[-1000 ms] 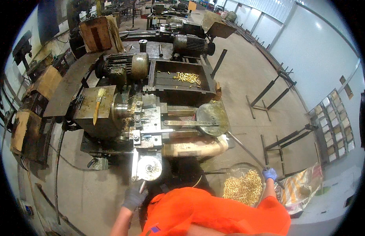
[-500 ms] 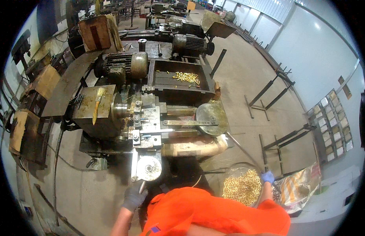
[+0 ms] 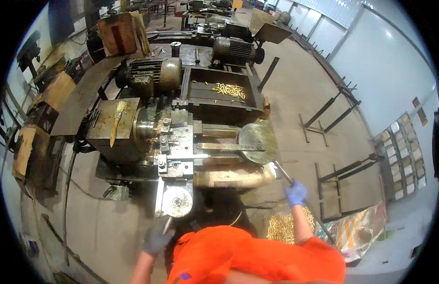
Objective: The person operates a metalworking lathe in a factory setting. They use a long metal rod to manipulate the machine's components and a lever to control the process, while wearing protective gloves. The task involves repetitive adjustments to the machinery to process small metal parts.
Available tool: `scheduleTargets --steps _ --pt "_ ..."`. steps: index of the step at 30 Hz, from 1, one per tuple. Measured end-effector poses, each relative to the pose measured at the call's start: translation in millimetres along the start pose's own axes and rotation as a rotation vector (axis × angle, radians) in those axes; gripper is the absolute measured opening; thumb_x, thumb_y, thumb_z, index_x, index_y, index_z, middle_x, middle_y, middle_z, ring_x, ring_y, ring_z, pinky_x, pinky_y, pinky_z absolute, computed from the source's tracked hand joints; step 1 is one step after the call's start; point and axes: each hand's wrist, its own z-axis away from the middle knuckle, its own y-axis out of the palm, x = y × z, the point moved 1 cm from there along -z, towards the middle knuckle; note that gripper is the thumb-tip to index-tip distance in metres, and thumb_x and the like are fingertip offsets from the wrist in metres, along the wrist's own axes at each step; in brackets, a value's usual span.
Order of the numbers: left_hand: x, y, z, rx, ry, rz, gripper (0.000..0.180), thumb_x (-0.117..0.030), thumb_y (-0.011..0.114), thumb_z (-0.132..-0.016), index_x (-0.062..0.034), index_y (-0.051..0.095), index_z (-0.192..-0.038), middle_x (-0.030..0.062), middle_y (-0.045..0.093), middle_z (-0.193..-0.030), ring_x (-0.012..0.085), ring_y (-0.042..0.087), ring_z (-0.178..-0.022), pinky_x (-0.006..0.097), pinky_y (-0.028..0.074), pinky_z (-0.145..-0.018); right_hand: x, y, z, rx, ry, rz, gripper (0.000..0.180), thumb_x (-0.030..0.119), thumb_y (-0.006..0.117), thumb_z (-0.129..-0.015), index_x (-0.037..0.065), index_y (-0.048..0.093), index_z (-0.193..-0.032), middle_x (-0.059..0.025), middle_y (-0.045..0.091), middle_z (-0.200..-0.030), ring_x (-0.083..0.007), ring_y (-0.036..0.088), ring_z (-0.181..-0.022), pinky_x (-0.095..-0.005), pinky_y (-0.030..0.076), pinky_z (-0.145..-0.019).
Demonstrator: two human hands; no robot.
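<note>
My left hand [image 3: 157,239], in a dark grey glove, is closed around a short metal handle [image 3: 168,225] below a small round plate [image 3: 177,201] at the front of the lathe-like machine. In a blue glove, my right hand [image 3: 295,193] grips a long lever rod [image 3: 283,172] that runs down from a larger round plate [image 3: 258,143]. Between the two plates lies the tool slide [image 3: 180,146] with several clamped tool blocks. To its left is the spindle [image 3: 144,131]. Below my right forearm, a basin of small brass-coloured pieces [image 3: 282,227] is partly hidden.
A brush [image 3: 116,124] lies on the headstock cover [image 3: 98,119]. Behind the slide, a dark metal tray [image 3: 193,97] holds more brass pieces [image 3: 230,91]. Motors [image 3: 155,75] stand behind. A printed sack [image 3: 359,227] lies right of the basin; metal stands [image 3: 347,171] are farther right.
My right hand has moved up and left, nearer the larger round plate, and its forearm now crosses over the basin. My left hand stays on its handle, shifted slightly down and left.
</note>
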Motion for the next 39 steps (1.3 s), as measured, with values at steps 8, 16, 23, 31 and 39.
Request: scheduleTargets --steps 8,16,23,31,39 --pt "134.0 44.7 82.0 -0.458 -0.141 0.497 0.023 -0.021 0.065 -0.079 0.0013 0.065 -0.084 0.0046 0.057 -0.061 0.0119 0.051 -0.048 0.029 0.042 -0.043 9.2 27.5 -124.0 0.223 -0.146 0.225 0.032 0.041 0.061 -0.07 0.018 0.07 -0.091 -0.0114 0.067 -0.089 -0.0293 0.064 -0.082 -0.0386 0.05 -0.068" --pt "124.2 96.6 73.1 -1.008 -0.609 0.702 0.024 -0.021 0.061 -0.083 -0.0007 0.059 -0.07 0.0034 0.051 -0.059 0.013 0.046 -0.044 0.028 0.037 -0.038 73.1 53.8 -237.0 0.095 -0.203 0.402 0.035 0.047 0.059 -0.074 0.016 0.069 -0.09 -0.0095 0.066 -0.095 -0.0307 0.058 -0.096 -0.0473 0.039 -0.086" --pt "104.5 48.1 47.8 -1.144 -0.468 0.597 0.03 -0.018 0.05 -0.087 -0.0059 0.047 -0.061 -0.0005 0.041 -0.053 0.0078 0.037 -0.047 0.027 0.03 -0.043 95.7 77.8 -268.1 0.136 -0.213 0.349 0.033 0.038 0.062 -0.076 0.013 0.065 -0.097 -0.0146 0.059 -0.113 -0.0341 0.045 -0.118 -0.0503 0.027 -0.102" --pt "130.0 -83.5 -77.6 -1.161 -0.195 0.635 0.03 -0.019 0.055 -0.087 -0.0053 0.046 -0.062 -0.0013 0.041 -0.056 0.0092 0.038 -0.05 0.029 0.031 -0.046 56.8 78.4 -249.2 0.234 -0.139 0.369 0.028 0.032 0.064 -0.069 0.011 0.068 -0.087 -0.0158 0.065 -0.096 -0.0321 0.058 -0.1 -0.0428 0.038 -0.092" --pt "123.4 -144.8 -197.9 -1.177 0.163 0.108 0.023 -0.019 0.058 -0.084 0.0022 0.065 -0.087 0.018 0.065 -0.082 0.0216 0.06 -0.069 0.036 0.045 -0.068 15.4 42.5 -158.7 0.282 -0.065 0.29 0.04 0.041 0.063 -0.071 0.003 0.068 -0.082 -0.0224 0.065 -0.085 -0.0371 0.064 -0.082 -0.043 0.051 -0.071"
